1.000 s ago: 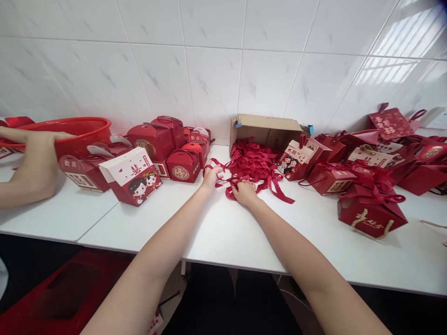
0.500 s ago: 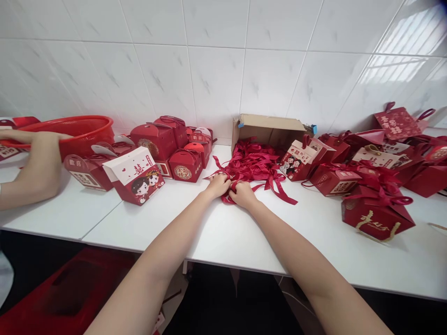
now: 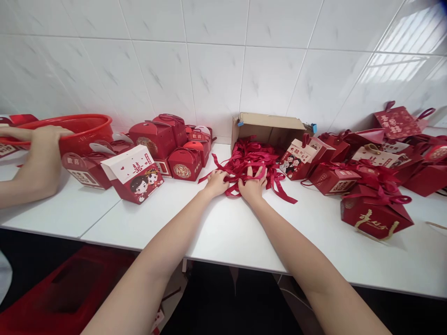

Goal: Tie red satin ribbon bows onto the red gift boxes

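A heap of red ribbons (image 3: 253,158) spills from a cardboard box (image 3: 268,128) lying on its side against the tiled wall. My left hand (image 3: 216,182) rests at the heap's near left edge, fingers curled over ribbon strands. My right hand (image 3: 254,181) lies beside it with fingers spread flat on the ribbons, pressing into the heap. The two hands are a little apart on the white table (image 3: 223,228).
Red gift boxes (image 3: 159,139) cluster on the left, with a white-topped cartoon box (image 3: 134,174) in front. More red boxes (image 3: 375,207) with bows crowd the right. Another person's hand (image 3: 42,160) touches a red basket (image 3: 70,130) at far left.
My hands were bunched together on the ribbons; now they have moved forward into the heap and my right hand's fingers have spread flat. The other person's hand rose slightly on the basket.
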### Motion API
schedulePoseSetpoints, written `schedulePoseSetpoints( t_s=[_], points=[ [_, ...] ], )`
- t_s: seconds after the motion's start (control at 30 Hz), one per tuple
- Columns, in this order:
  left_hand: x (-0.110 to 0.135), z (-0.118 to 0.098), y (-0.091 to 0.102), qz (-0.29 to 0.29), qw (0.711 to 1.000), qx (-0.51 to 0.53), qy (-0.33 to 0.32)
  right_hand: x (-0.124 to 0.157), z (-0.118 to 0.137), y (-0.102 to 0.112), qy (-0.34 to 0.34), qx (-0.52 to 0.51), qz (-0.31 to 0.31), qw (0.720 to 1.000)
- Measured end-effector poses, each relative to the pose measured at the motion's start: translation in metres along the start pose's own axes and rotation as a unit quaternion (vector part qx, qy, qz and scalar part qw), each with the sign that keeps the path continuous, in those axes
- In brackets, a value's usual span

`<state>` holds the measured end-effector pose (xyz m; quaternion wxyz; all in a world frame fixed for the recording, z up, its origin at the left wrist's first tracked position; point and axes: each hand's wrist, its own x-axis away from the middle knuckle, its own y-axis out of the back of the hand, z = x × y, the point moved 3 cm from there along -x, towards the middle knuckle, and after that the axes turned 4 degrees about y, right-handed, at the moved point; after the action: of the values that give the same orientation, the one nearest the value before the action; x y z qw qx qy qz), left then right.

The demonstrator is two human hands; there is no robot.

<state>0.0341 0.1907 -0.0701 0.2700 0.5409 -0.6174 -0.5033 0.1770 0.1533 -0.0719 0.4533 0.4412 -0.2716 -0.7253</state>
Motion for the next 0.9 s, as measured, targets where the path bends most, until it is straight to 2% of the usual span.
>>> schedulePoseSetpoints(
  t_s=[0.1, 0.2, 0.27, 0.33, 0.4, 0.5, 0.53, 0.57, 0.6, 0.63, 0.67, 0.7, 0.73, 0.8, 0.83, 0.9],
  points=[
    [0.004, -0.006, 0.0, 0.021, 0.999, 0.007, -0.033, 0.003, 0.01, 0.004, 0.045, -0.019, -0.021, 0.999],
    [0.006, -0.017, -0.001, 0.055, 0.996, 0.019, -0.074, 0.005, 0.017, -0.001, 0.134, -0.068, 0.043, 0.988],
    [0.007, -0.025, 0.004, 0.063, 0.994, 0.021, -0.085, 0.005, 0.016, -0.008, 0.161, -0.086, 0.096, 0.978],
    [0.012, -0.033, 0.016, 0.046, 0.995, 0.018, -0.082, 0.003, 0.013, -0.012, 0.16, -0.087, 0.118, 0.976],
    [0.025, -0.037, 0.036, 0.007, 0.997, 0.014, -0.072, 0.002, 0.011, -0.015, 0.157, -0.082, 0.127, 0.976],
    [0.069, -0.028, 0.077, -0.088, 0.994, 0.018, -0.057, 0.003, 0.01, -0.018, 0.165, -0.072, 0.138, 0.974],
    [0.088, -0.017, 0.093, -0.149, 0.988, 0.021, -0.045, 0.004, 0.011, -0.018, 0.17, -0.069, 0.142, 0.973],
    [0.109, -0.002, 0.112, -0.285, 0.958, 0.027, -0.027, 0.005, 0.011, -0.019, 0.174, -0.066, 0.144, 0.972],
    [0.131, 0.017, 0.128, -0.403, 0.915, 0.018, 0.008, 0.006, 0.012, -0.019, 0.177, -0.064, 0.146, 0.971],
    [0.15, 0.038, 0.142, -0.508, 0.86, 0.001, 0.057, 0.007, 0.012, -0.019, 0.179, -0.061, 0.148, 0.971],
    [0.166, 0.061, 0.151, -0.569, 0.813, -0.017, 0.121, 0.008, 0.013, -0.019, 0.18, -0.059, 0.15, 0.97],
    [0.175, 0.083, 0.157, -0.575, 0.796, -0.025, 0.188, 0.009, 0.013, -0.019, 0.18, -0.057, 0.152, 0.97],
    [0.179, 0.105, 0.161, -0.549, 0.798, -0.01, 0.251, 0.009, 0.013, -0.018, 0.18, -0.054, 0.155, 0.97],
    [0.178, 0.136, 0.16, -0.466, 0.822, 0.083, 0.316, 0.009, 0.013, -0.018, 0.18, -0.048, 0.158, 0.97],
    [0.175, 0.144, 0.157, -0.419, 0.839, 0.117, 0.328, 0.009, 0.013, -0.018, 0.179, -0.045, 0.159, 0.97],
    [0.17, 0.145, 0.149, -0.362, 0.86, 0.146, 0.33, 0.009, 0.014, -0.017, 0.178, -0.036, 0.161, 0.97]
  ],
)
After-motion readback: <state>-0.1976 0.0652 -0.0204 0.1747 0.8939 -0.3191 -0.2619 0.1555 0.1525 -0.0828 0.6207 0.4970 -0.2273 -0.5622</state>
